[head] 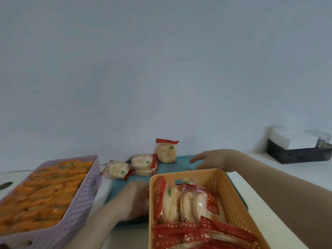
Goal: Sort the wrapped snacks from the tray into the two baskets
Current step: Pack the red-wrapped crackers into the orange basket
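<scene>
A teal tray (183,159) lies at the back of the table. On and beside it are red-wrapped rice crackers: one upright against the wall (166,151), a small stack (143,163), and one off the tray's left edge (117,169). A purple basket (81,200) on the left is full of orange-wrapped snacks (45,193). An orange basket (228,189) on the right holds several red-wrapped crackers (188,203). My left hand (131,200) is blurred, resting over the tray against the orange basket's left wall. My right hand (210,159) hovers over the tray, fingers spread, empty.
A dark box (298,153) with white paper on top stands at the far right by the wall. A grey metal object (5,185) pokes in at the left edge. The wall runs close behind the tray.
</scene>
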The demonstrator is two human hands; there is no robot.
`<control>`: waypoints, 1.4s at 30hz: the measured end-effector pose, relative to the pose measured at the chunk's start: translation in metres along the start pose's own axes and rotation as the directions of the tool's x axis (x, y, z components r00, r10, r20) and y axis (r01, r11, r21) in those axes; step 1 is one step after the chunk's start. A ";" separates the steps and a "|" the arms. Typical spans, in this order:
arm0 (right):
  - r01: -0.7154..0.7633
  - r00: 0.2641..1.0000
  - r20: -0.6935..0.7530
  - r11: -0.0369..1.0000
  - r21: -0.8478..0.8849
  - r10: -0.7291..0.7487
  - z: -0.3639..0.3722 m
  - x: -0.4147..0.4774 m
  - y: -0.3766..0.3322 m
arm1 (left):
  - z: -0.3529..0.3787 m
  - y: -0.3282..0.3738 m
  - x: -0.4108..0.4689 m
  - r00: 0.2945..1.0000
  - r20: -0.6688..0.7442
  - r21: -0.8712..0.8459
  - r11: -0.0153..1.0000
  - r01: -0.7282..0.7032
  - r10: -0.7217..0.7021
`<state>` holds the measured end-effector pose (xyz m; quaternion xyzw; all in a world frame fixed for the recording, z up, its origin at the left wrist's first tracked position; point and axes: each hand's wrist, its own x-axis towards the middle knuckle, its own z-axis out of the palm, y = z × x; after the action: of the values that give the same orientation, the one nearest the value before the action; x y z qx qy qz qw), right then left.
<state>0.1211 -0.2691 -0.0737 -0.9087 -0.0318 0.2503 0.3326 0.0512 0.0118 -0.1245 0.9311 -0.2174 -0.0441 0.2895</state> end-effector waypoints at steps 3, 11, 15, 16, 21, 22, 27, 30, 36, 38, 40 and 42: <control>0.014 0.983 0.175 0.932 -0.362 0.053 0.001 0.029 -0.013 | -0.020 0.001 0.000 0.956 -0.266 0.253 0.948 0.194 -0.125; 0.077 0.996 0.087 0.819 -0.568 -0.033 0.006 0.047 -0.011 | -0.042 0.080 -0.035 0.974 -0.080 -0.337 0.914 -0.224 0.210; 0.201 0.894 -0.361 0.958 -0.205 -0.265 -0.008 0.012 -0.012 | -0.032 0.077 -0.033 0.975 0.052 -0.073 0.975 -0.211 0.215; 0.334 0.836 -0.458 0.943 -0.012 -0.302 -0.015 -0.003 -0.016 | -0.034 0.075 -0.032 0.980 -0.101 -0.201 0.961 -0.190 0.173; 0.498 0.867 -0.154 0.831 0.247 -0.473 -0.023 -0.078 -0.046 | -0.041 0.040 -0.006 0.814 -0.565 -0.330 0.941 -0.074 -0.135; 0.444 0.896 -0.012 0.896 0.012 -0.444 -0.018 -0.083 -0.050 | -0.040 0.030 0.001 0.798 -0.575 -0.316 0.949 -0.017 -0.178; 0.311 0.893 -0.232 0.902 -0.300 -0.385 -0.005 -0.050 -0.063 | -0.031 -0.011 0.035 0.835 -0.454 0.046 0.928 0.370 -0.310; 0.188 0.930 -0.297 0.974 -0.124 -0.217 -0.008 -0.008 -0.062 | -0.025 -0.027 0.056 0.882 -0.313 0.323 0.834 0.447 -0.352; 0.156 0.981 -0.115 0.988 0.020 -0.153 0.004 0.072 -0.052 | -0.018 -0.048 0.096 0.921 -0.160 0.431 0.814 0.390 -0.356; 0.200 0.977 -0.078 0.979 0.045 -0.196 0.004 0.082 -0.057 | -0.014 -0.044 0.101 0.949 -0.213 0.432 0.849 0.305 -0.232; 0.262 0.961 -0.095 0.964 0.038 -0.258 0.007 0.089 -0.063 | -0.011 -0.038 0.100 0.948 -0.290 0.349 0.908 0.230 -0.128; 0.311 0.944 -0.111 0.950 -0.012 -0.311 0.013 0.090 -0.070 | -0.010 -0.036 0.095 0.927 -0.360 0.217 0.957 0.194 -0.106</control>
<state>0.2008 -0.1868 -0.0774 -0.9040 -0.1553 0.1435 0.3716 0.1529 0.0027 -0.1320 0.9673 -0.0948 0.1247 0.1996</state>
